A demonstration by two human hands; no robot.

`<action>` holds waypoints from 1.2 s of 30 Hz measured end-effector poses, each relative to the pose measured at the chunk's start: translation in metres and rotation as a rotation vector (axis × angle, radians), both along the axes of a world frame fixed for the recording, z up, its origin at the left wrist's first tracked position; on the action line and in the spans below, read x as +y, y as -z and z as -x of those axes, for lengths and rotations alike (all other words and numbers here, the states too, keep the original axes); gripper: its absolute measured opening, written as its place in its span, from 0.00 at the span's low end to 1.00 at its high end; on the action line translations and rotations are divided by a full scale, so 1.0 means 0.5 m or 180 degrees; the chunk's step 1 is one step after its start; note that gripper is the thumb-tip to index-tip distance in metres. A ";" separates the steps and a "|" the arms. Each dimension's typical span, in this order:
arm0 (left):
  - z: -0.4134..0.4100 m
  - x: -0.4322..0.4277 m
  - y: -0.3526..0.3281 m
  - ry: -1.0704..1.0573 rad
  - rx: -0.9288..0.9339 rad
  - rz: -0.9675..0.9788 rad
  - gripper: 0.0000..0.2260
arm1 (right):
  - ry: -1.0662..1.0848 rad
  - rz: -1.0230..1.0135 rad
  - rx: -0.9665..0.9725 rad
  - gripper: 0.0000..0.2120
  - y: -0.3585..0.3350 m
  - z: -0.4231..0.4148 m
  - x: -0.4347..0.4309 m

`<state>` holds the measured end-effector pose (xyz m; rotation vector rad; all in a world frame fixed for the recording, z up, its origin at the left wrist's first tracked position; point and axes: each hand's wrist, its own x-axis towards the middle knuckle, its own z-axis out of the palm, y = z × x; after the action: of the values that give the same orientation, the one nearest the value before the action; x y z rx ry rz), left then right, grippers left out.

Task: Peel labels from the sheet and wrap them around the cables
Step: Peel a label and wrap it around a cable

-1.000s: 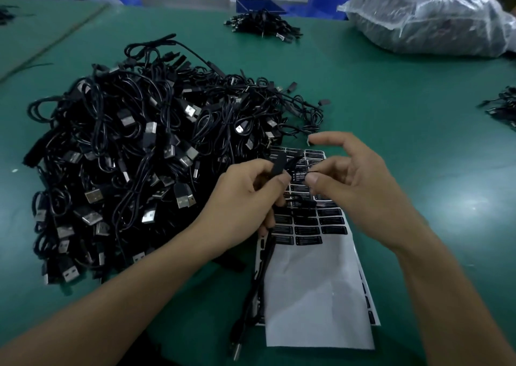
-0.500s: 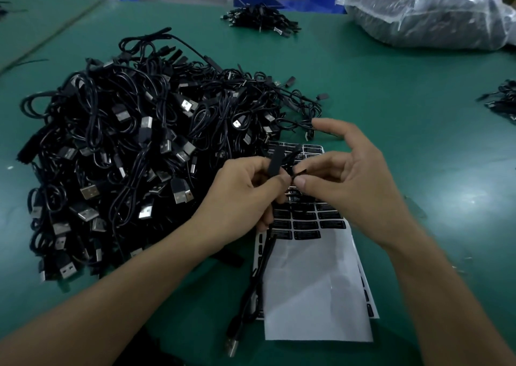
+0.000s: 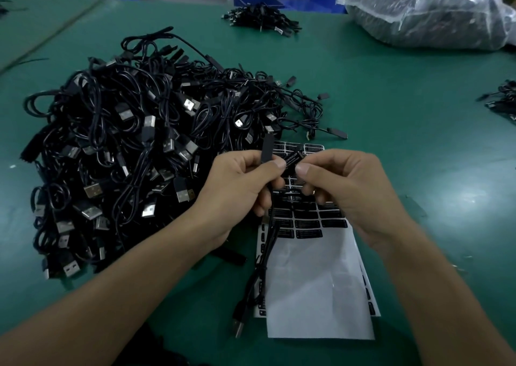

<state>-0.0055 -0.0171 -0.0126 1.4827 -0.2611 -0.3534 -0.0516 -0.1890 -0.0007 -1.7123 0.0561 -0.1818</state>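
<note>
At desk centre, head view: the left hand (image 3: pixel 240 195) grips one black cable (image 3: pixel 265 150) just below its slim connector end, fingers (image 3: pixel 275 167) curled round it. The connector stands upright above the fist. The rest of the cable hangs down over the label sheet (image 3: pixel 318 282) and ends in a USB plug (image 3: pixel 238 329) lying on the desk (image 3: pixel 405 109).

The right hand (image 3: pixel 351 195) pinches a black label (image 3: pixel 293 160) with white print between thumb and forefinger, its other fingers curled. The label is tilted, and its left end meets the cable at the left thumb tip. How far it is wrapped cannot be told.

The label sheet lies flat below both hands. Its upper part has rows of black labels and its lower part is bare white backing. A second sheet edge shows beneath it.

Left of the hands is a large pile of cables (image 3: pixel 134 153), tangled, USB plugs showing. At the far edge lies a small cable bundle (image 3: pixel 259 19). At the far right is a filled clear plastic bag (image 3: pixel 430 11).
</note>
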 end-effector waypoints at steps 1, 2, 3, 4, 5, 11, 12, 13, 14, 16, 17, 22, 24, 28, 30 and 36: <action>0.000 0.000 0.001 0.0008 -0.0003 0.0002 0.09 | 0.0042 -0.0066 -0.0030 0.07 0.001 0.000 0.001; 0.000 0.000 0.001 0.0018 -0.0004 0.0002 0.08 | 0.0088 -0.0122 -0.0057 0.07 0.001 0.000 0.003; 0.000 0.000 0.001 0.0030 -0.0005 -0.0003 0.08 | 0.0132 -0.0163 -0.0081 0.07 0.001 0.001 0.005; 0.000 0.000 0.000 0.0042 -0.0005 -0.0009 0.07 | 0.0170 -0.0190 -0.0092 0.06 0.001 0.001 0.006; 0.000 0.000 0.000 0.0050 -0.0005 -0.0015 0.06 | 0.0200 -0.0201 -0.0092 0.06 0.002 0.001 0.008; -0.001 -0.001 0.003 0.0099 -0.0016 -0.0060 0.04 | 0.0460 -0.0002 -0.0199 0.06 0.006 0.000 0.015; -0.001 -0.001 0.003 0.0108 -0.0020 -0.0060 0.04 | 0.0506 0.0032 -0.0221 0.06 0.007 -0.001 0.016; 0.000 -0.001 0.003 0.0122 -0.0030 -0.0062 0.04 | 0.0539 0.0068 -0.0238 0.06 0.008 -0.002 0.017; 0.000 -0.001 0.002 0.0138 -0.0046 -0.0063 0.05 | 0.0560 0.0099 -0.0253 0.05 0.009 -0.002 0.019; 0.002 -0.001 0.001 0.0148 -0.0054 -0.0049 0.07 | 0.0591 0.0124 -0.0280 0.05 0.010 -0.002 0.021; 0.003 -0.001 0.000 0.0141 -0.0031 -0.0045 0.08 | 0.0606 0.0118 -0.0289 0.06 0.011 -0.002 0.023; 0.002 -0.001 -0.001 0.0135 0.0095 -0.0051 0.11 | 0.0731 -0.0082 -0.0333 0.07 0.007 -0.002 0.021; 0.004 0.000 0.000 0.0184 -0.0018 -0.0115 0.08 | 0.0740 -0.0177 -0.0352 0.07 0.003 -0.001 0.019; 0.002 0.001 0.002 0.0233 -0.0049 -0.0143 0.04 | 0.0700 -0.0228 -0.0395 0.09 0.001 0.001 0.017; 0.000 0.004 0.001 0.0246 -0.0025 -0.0144 0.03 | 0.0648 -0.0211 -0.0398 0.10 0.001 0.002 0.016; -0.006 0.012 -0.002 0.0422 -0.0033 -0.0208 0.06 | 0.0500 -0.0325 -0.0340 0.10 0.002 0.004 0.017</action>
<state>-0.0025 -0.0109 -0.0116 1.5356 -0.3602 -0.4645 -0.0535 -0.1806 -0.0017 -1.5941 0.1191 -0.3805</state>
